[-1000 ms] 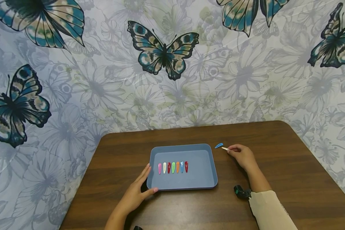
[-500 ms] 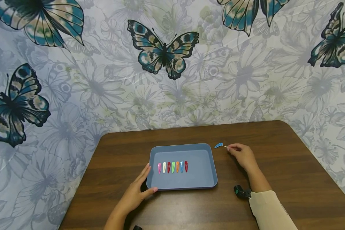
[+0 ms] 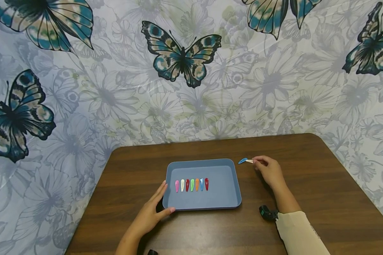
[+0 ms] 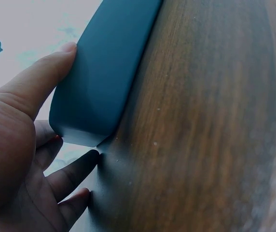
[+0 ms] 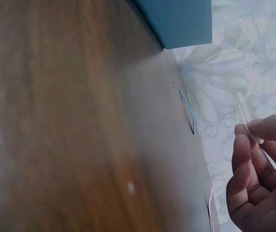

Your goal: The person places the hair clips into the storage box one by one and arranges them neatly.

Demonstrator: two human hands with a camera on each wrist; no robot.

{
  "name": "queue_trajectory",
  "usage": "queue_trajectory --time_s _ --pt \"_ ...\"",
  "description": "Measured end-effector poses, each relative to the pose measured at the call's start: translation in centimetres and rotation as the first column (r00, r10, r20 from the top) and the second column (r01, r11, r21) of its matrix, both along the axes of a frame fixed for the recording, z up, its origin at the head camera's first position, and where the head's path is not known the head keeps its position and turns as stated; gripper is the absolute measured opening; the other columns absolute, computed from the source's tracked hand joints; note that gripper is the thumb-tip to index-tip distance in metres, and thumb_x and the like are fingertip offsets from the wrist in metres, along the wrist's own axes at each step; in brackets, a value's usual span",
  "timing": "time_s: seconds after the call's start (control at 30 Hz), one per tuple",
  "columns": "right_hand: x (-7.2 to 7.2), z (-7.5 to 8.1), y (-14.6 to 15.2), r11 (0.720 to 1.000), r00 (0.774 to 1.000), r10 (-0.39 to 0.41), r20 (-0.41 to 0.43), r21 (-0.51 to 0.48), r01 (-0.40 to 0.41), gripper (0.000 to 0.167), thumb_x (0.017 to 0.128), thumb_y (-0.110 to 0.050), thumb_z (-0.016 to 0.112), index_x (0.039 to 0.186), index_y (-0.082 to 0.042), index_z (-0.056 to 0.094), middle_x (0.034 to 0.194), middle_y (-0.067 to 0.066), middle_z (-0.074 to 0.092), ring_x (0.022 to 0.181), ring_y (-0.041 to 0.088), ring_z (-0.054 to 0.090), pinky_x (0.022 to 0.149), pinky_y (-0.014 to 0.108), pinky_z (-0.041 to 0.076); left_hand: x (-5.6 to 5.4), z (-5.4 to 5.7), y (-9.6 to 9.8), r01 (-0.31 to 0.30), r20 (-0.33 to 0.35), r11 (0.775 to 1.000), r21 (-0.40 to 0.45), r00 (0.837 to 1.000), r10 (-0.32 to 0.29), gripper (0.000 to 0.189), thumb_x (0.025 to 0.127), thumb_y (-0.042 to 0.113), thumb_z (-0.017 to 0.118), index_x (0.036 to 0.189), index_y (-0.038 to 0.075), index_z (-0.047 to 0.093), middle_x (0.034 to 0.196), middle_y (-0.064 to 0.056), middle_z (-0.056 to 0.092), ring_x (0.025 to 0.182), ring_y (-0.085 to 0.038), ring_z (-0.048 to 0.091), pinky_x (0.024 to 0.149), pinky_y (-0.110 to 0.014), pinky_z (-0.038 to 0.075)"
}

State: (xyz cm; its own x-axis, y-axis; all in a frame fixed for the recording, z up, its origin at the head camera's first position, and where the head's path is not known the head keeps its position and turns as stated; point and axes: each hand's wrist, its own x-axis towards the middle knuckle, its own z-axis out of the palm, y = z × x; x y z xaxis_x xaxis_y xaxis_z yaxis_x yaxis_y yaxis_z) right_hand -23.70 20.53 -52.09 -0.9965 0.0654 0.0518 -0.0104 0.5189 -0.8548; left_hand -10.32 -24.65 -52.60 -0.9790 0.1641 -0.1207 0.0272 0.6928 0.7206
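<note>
My right hand (image 3: 269,172) pinches a white snap hair clip (image 5: 244,113) between thumb and fingers, to the right of the tray. Beyond the clip's tip, a blue hair clip (image 3: 242,160) lies on the table; the two overlap in the head view. My left hand (image 3: 149,215) rests at the near left corner of the blue-grey tray (image 3: 220,200), fingers extended along its left side and thumb (image 4: 56,67) against its near wall. Inside the tray, a row of several hair clips stands side by side, from a pink one (image 3: 177,186) to a dark red one (image 3: 206,184).
The brown wooden table (image 3: 204,233) reaches back to a wall covering (image 3: 258,88) printed with butterflies and flowers. A pinkish clip (image 5: 210,208) lies near the bottom of the right wrist view. A black band (image 3: 268,214) is on the right wrist.
My right hand has raised and turned the white clip slightly, so its tip now overlaps the blue clip in the head view. The left hand and tray stay in place.
</note>
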Motion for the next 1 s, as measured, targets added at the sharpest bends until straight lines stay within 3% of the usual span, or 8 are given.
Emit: queue_trajectory --time_s 0.17,0.37,0.6,0.83,1.0 --pt "0.0 0.3 -0.2 0.999 1.0 0.004 0.007 -0.048 -0.003 0.026 0.102 -0.022 0.063 0.117 -0.002 0.071 0.106 0.02 0.073 0.085 0.02 0.073 0.071 0.02 0.056 0.0 0.1 0.0 0.0 -0.001 1.0 -0.002 1.0 0.0 0.094 0.087 0.052 0.074 0.162 0.034 0.02 0.171 0.017 0.009 0.156 -0.031 0.022 0.119 -0.068 0.024" --pt "0.2 1.0 -0.6 0.993 0.999 0.038 0.027 -0.116 -0.035 0.03 0.101 -0.018 0.063 0.122 0.002 0.067 0.108 0.022 0.072 0.083 0.007 0.073 0.076 0.023 0.059 0.0 0.1 0.0 0.004 0.0 1.0 -0.002 1.0 -0.004 0.095 0.087 0.053 0.074 0.163 0.033 0.019 0.171 0.017 0.009 0.156 -0.03 0.021 0.119 -0.067 0.025" --pt "0.3 1.2 -1.0 0.965 0.997 0.082 0.013 -0.252 -0.076 0.028 0.101 -0.008 0.06 0.123 0.009 0.061 0.113 0.029 0.066 0.087 0.004 0.073 0.081 0.025 0.061 0.0 0.0 0.0 0.003 -0.005 1.0 -0.001 1.0 -0.003 0.094 0.088 0.051 0.074 0.162 0.034 0.019 0.171 0.016 0.009 0.156 -0.031 0.022 0.119 -0.068 0.025" --pt "0.3 1.2 -1.3 0.979 0.997 0.073 -0.024 -0.186 -0.077 0.023 0.1 -0.007 0.063 0.12 0.005 0.065 0.107 0.022 0.067 0.082 -0.003 0.066 0.075 0.017 0.058 0.0 0.0 0.0 0.003 -0.006 1.0 -0.005 1.0 -0.003 0.094 0.088 0.053 0.073 0.162 0.034 0.019 0.171 0.015 0.01 0.156 -0.031 0.022 0.118 -0.068 0.025" --pt "0.3 1.2 -1.4 0.98 0.997 0.071 -0.016 -0.187 -0.073 0.023 0.099 -0.01 0.065 0.116 0.006 0.066 0.099 0.012 0.07 0.086 0.011 0.072 0.073 0.016 0.057 0.0 0.0 0.0 -0.002 -0.001 1.0 -0.009 1.0 0.002 0.094 0.088 0.053 0.073 0.162 0.034 0.019 0.171 0.015 0.01 0.156 -0.03 0.021 0.119 -0.068 0.024"
